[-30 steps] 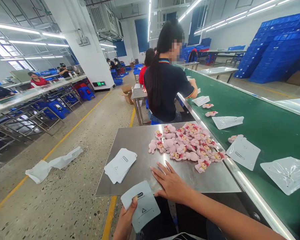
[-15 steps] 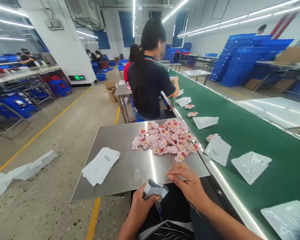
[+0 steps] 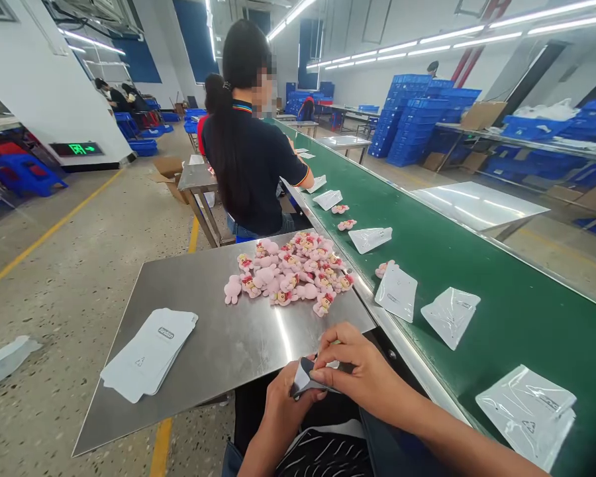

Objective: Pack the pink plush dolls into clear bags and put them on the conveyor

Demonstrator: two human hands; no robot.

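Close to my lap, my left hand (image 3: 284, 405) is wrapped round a small white and grey pouch (image 3: 302, 377) with its mouth spread open. The thumb and fingers of my right hand (image 3: 353, 366) pinch the pouch's edge at that mouth. What lies inside the pouch is hidden. Beyond my hands, a heap of small pink plush dolls (image 3: 293, 265) covers the far right of the metal table (image 3: 218, 331). At the table's left lies a fanned stack of flat white pouches (image 3: 149, 351).
To my right runs a green conveyor belt (image 3: 427, 258), carrying several white pouches (image 3: 451, 315) and pink dolls (image 3: 346, 225). A co-worker in a dark shirt (image 3: 253, 159) sits ahead beside the belt. Stacked blue crates (image 3: 412, 119) stand beyond it.
My right hand has moved in from above the table edge and now grips the pouch in my left hand. The view has swung to the right.
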